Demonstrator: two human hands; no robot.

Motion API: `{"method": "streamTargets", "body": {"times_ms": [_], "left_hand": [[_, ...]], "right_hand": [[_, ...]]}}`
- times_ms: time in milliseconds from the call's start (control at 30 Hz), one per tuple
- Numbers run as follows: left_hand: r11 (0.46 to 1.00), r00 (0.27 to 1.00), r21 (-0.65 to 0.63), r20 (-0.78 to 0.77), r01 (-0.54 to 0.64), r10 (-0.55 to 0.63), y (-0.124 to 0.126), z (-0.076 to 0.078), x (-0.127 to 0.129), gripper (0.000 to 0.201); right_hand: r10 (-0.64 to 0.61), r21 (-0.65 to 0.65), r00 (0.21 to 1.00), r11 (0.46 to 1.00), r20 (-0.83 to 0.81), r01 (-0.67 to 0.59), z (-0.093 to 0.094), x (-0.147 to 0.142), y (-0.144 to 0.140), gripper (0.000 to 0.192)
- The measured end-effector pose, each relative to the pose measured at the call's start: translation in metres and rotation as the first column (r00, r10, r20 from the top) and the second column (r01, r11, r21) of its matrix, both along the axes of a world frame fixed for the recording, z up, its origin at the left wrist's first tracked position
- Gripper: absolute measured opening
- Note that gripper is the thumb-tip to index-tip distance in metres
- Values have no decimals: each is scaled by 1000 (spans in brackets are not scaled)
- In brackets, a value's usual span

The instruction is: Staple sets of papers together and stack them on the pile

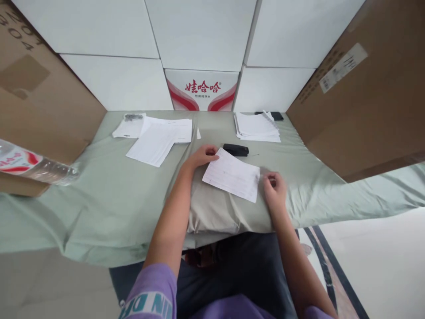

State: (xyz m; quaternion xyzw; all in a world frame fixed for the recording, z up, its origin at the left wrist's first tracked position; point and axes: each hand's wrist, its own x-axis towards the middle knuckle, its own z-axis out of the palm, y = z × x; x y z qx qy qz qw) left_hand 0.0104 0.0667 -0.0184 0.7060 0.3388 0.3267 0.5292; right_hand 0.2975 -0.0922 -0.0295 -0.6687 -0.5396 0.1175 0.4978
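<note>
**Sheet lies slantwise between both hands**

The sheet (232, 175) lies flat on the desk (116, 199), long axis running from upper left to lower right. The left hand (201, 156) pinches its upper left corner. The right hand (274, 188), fingers curled, touches the lower right edge. A stapler (235, 149) sits just behind.

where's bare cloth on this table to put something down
Bare cloth lies left of the left hand, between the spread papers and the water bottle. Another patch lies right of the right hand, below the paper stack, toward the cardboard box. It is crowded in the middle, around the sheet and black stapler.
</note>
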Motion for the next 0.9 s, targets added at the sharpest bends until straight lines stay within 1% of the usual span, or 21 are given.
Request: {"method": "streamTargets", "body": {"times_ms": [67, 133, 167, 267, 367, 433, 500, 533, 567, 600, 700, 767, 833, 900], "left_hand": [[995, 991, -95, 129, -12, 25, 0, 1, -1, 30], [989, 973, -145, 226, -17, 50, -2, 2, -2, 35], [988, 964, -154, 260, -17, 58, -2, 3, -3, 39], [986, 945, -162, 317, -36, 87, -3, 6, -3, 46], [982, 937, -167, 323, -85, 136, -1, 6, 0, 41], [969, 922, -185, 318, -166, 219, 1, 5, 4, 37], [942, 889, -204, 327, -266, 322, 3, 4, 9, 35], [929, 868, -210, 340, -304, 361, 3, 4, 12, 35], [920, 849, -212, 358, -330, 387, 3, 4, 14, 34], [914, 833, -213, 379, -344, 402, 2, 5, 16, 33], [902, 801, -215, 416, -375, 432, -1, 6, 21, 32], [898, 799, -199, 409, -393, 440, -3, 7, 22, 33], [904, 811, -171, 399, -392, 427, -4, 7, 23, 36], [913, 821, -149, 401, -379, 406, -4, 6, 24, 38]], "right_hand": [[16, -43, 999, 999, -34, -18, -8, 3, -2, 31], [90, -75, 993, 993, -73, -96, -8, 1, 0, 42], [138, -94, 985, 985, -103, -147, -7, -1, 2, 43], [256, -156, 938, 942, -234, -296, -1, -4, 2, 37], [339, -155, 883, 902, -326, -404, 5, -3, -4, 32], [414, -144, 843, 864, -343, -483, 8, -4, -8, 30], [482, -161, 810, 818, -334, -553, 9, -6, -10, 30], [499, -177, 804, 803, -323, -569, 10, -8, -11, 32], [499, -194, 810, 800, -309, -568, 9, -9, -10, 33], [484, -206, 825, 811, -292, -548, 9, -11, -10, 35], [391, -172, 884, 882, -258, -440, 6, -13, -7, 36], [326, -124, 918, 925, -226, -359, 5, -15, -6, 34], [267, -106, 942, 950, -202, -292, 3, -16, -7, 31], [197, -115, 958, 968, -206, -224, 2, -17, -8, 27]]}}
